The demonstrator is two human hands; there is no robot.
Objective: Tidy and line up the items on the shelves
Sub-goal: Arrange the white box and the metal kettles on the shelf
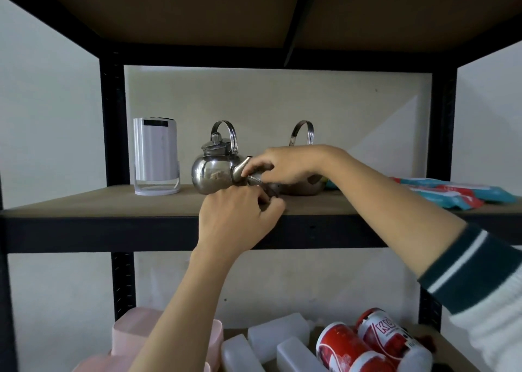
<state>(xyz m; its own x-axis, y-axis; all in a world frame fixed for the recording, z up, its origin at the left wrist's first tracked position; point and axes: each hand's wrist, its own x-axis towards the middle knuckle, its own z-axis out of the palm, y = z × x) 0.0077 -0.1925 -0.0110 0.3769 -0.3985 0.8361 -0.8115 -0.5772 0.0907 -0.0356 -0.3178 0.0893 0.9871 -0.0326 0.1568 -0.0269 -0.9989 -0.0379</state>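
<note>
Steel kettle [214, 171] stands upright on the middle shelf [158, 202], just left of the right hand [278, 165]. Its spout [240, 169] is pinched by the curled right-hand fingers. Left hand [240, 219] is curled just below the right one, on a metal part; which part cannot be told. Second kettle [302, 185] sits behind the right hand. White appliance [155, 156] is further left of the hands.
</note>
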